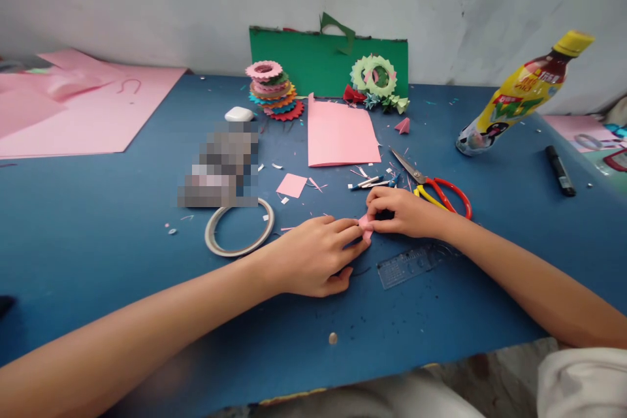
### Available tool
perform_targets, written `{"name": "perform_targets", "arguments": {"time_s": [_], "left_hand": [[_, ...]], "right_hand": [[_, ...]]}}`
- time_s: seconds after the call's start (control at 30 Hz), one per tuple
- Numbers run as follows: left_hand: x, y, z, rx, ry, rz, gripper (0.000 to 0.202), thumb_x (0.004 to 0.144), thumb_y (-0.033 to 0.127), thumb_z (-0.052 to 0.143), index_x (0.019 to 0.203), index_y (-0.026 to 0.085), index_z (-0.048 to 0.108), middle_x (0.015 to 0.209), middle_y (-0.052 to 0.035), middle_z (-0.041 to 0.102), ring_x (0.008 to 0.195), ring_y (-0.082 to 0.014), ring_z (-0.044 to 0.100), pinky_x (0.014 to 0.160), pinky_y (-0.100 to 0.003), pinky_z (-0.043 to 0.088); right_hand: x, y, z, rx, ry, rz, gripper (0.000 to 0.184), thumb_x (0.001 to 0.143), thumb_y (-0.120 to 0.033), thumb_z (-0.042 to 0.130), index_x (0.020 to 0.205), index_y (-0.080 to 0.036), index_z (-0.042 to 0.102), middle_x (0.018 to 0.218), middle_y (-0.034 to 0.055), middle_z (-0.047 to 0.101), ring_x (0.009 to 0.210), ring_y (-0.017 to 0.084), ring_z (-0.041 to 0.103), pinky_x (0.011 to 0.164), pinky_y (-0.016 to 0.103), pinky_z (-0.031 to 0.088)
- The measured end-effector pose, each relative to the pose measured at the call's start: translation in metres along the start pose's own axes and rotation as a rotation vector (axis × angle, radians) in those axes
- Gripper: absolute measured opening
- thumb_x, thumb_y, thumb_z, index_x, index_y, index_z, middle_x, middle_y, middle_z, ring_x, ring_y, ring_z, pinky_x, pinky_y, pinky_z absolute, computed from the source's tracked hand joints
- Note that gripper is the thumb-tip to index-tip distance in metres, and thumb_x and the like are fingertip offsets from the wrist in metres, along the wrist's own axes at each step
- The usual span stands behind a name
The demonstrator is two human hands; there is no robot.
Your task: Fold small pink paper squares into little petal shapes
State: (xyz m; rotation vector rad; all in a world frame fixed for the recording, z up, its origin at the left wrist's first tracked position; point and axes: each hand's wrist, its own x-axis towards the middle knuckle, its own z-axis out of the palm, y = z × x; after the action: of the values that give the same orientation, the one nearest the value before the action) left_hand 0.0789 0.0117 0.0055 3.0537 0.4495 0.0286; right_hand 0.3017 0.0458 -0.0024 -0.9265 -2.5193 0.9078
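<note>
While I watch from the head view, scissors [426, 181] lie just beyond the right hand [401, 212], blades pointing away and leftward, handles partly hidden by its wrist; pens [367, 183] lie just past its knuckles; a clear stencil [404, 266] lies nearer me; a tape ring [210, 235] sits beside the left forearm [196, 310]. The small pink paper [365, 227] is between both hands; right fingers pinch it; the left hand's [326, 255] fingertips touch it, thumb apart, grip untellable; its visible part slants down rightward; fingers obscure the long axis.
</note>
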Motion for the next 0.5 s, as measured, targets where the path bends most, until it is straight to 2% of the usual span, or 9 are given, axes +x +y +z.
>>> {"name": "perform_targets", "arguments": {"time_s": [0.3,0.5], "left_hand": [[0.0,0.011,-0.006,-0.024,-0.013,-0.099,0.046,0.083,0.029,0.043,0.125,0.013,0.051,0.122,-0.0135,0.056,0.109,-0.0267,0.053,0.084,-0.04,0.047],[0.001,0.011,-0.007,0.006,-0.051,-0.077,0.049,0.082,0.028,0.042,0.128,0.01,0.047,0.123,-0.0145,0.055,0.109,-0.0278,0.053,0.081,-0.039,0.049]], "right_hand": [[-0.001,-0.005,-0.004,0.016,-0.081,0.034,0.013,0.079,-0.027,0.063,0.084,-0.017,0.059,0.091,0.0033,0.054,0.085,0.015,0.053,0.077,0.028,0.043],[0.0,-0.002,-0.008,0.001,-0.109,0.054,0.011,0.081,-0.025,0.062,0.088,-0.017,0.059,0.091,0.0031,0.055,0.082,0.014,0.051,0.072,0.026,0.041]]}}
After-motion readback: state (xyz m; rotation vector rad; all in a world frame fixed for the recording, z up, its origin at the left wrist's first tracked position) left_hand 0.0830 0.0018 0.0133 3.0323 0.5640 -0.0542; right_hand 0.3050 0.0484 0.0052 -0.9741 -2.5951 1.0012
